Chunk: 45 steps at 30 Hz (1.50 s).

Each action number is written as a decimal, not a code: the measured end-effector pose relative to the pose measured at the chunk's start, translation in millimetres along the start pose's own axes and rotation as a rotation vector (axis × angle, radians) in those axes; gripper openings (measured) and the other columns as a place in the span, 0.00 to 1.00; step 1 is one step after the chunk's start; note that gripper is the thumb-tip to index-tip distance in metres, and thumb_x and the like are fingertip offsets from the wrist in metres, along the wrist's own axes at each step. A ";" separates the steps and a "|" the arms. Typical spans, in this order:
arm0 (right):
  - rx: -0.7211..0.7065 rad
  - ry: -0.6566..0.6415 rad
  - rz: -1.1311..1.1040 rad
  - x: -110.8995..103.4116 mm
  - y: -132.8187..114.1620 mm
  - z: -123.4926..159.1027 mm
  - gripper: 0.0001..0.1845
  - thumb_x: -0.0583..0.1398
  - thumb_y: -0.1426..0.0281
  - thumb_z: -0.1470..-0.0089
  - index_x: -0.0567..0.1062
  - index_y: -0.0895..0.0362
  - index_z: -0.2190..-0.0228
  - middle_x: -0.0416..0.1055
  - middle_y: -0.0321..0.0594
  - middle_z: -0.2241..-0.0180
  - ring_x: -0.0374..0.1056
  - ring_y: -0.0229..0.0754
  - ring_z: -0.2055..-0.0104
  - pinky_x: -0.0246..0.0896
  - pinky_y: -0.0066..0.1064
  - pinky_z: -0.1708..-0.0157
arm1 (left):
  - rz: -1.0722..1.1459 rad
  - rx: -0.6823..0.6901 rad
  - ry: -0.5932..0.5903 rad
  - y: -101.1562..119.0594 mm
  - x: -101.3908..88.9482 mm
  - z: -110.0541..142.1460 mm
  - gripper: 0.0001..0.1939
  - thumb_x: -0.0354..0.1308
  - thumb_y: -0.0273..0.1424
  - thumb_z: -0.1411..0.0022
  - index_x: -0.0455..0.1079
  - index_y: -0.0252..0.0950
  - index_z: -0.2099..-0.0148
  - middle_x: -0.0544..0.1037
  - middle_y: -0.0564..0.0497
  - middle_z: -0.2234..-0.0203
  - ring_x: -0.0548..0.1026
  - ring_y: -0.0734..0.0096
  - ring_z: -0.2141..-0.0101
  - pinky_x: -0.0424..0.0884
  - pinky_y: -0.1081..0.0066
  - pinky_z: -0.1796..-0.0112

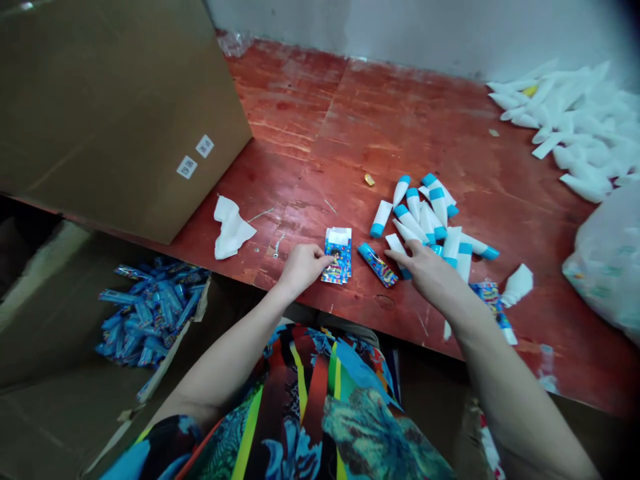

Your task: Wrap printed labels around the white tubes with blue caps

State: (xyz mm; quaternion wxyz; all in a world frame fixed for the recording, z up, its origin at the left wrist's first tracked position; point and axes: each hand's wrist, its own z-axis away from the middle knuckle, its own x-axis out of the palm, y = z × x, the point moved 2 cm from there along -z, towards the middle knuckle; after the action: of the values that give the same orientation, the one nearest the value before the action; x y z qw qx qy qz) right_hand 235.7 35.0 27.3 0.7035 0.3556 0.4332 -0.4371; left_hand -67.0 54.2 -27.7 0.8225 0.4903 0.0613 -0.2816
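Note:
My left hand (304, 268) has its thumb and fingertips closed at the edge of a small blue printed packet (341, 267) with a white top, lying on the red table. To the right, my right hand (425, 272) has its fingers on a white tube with a blue end (397, 245), at the near side of a heap of similar tubes (423, 212). Between the hands lies a tube in a printed blue sleeve (376, 264), touched by neither hand. Another printed piece (489, 293) shows partly behind my right forearm.
A tall cardboard box (115, 120) stands at the left. Below the table edge, an open carton (187, 327) holds many blue sleeved pieces (150, 310). White pieces (585, 127) are piled at the back right, near a plastic bag (607, 260). A white scrap (233, 230) lies left.

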 end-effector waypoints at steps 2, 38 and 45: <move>-0.072 -0.010 0.053 -2.3 7.2 1.3 0.35 0.62 0.83 0.37 0.85 0.47 0.35 0.79 0.52 0.45 0.78 0.56 0.52 0.77 0.44 0.51 | -0.021 0.026 -0.020 -0.6 -3.0 1.1 0.16 0.69 0.32 0.26 0.81 0.37 0.70 0.81 0.50 0.75 0.76 0.64 0.69 0.63 0.66 0.65; 0.508 0.443 -1.586 -5.0 -126.9 -22.5 0.24 0.75 0.55 0.48 0.76 0.49 0.55 0.79 0.30 0.67 0.61 0.34 0.81 0.59 0.31 0.81 | 0.809 -0.078 -0.168 10.2 16.3 18.5 0.20 0.73 0.35 0.29 0.72 0.35 0.71 0.66 0.59 0.85 0.60 0.82 0.83 0.51 0.74 0.76; 0.529 0.515 -1.478 9.1 -122.5 -32.5 0.22 0.70 0.52 0.46 0.74 0.48 0.55 0.72 0.26 0.74 0.59 0.37 0.82 0.60 0.33 0.81 | 0.872 -0.184 -0.154 12.2 24.3 18.3 0.26 0.76 0.45 0.31 0.71 0.36 0.73 0.68 0.57 0.85 0.60 0.81 0.83 0.51 0.74 0.78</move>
State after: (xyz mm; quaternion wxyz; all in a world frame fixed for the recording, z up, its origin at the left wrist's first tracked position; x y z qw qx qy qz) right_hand 115.1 15.9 -8.1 0.0062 0.2218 0.5859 -0.7794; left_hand -43.5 33.5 -18.1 0.9066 0.3729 -0.1875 0.0624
